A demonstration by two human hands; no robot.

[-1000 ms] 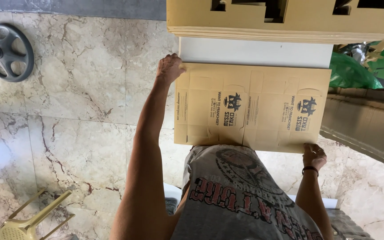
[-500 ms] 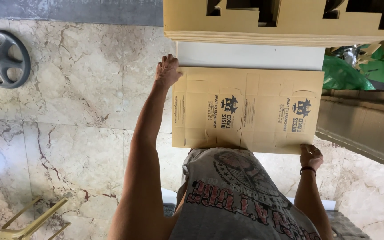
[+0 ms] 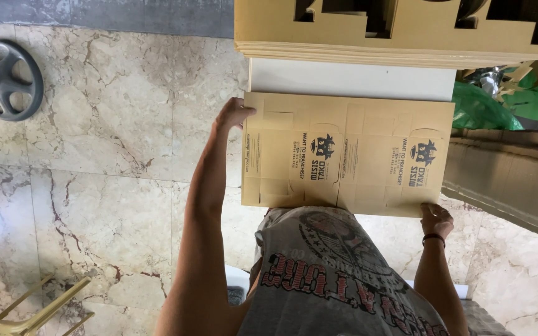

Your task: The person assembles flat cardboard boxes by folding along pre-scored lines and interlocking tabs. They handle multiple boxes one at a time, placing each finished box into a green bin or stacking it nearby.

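A: Marble floor (image 3: 94, 155) below; what do the hands hold?
B: Left hand (image 3: 235, 115) grips the flat cardboard sheet (image 3: 347, 155) at its far-left corner, right hand (image 3: 436, 219) its near-right edge; sheet spans between them.

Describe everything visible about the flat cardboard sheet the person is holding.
The flat cardboard sheet is a tan, unfolded box blank with crease lines, slots and dark printed emblems. It lies level over a white surface, below a stack of cut cardboard. The left hand grips its far-left corner; the right hand holds its near-right edge.
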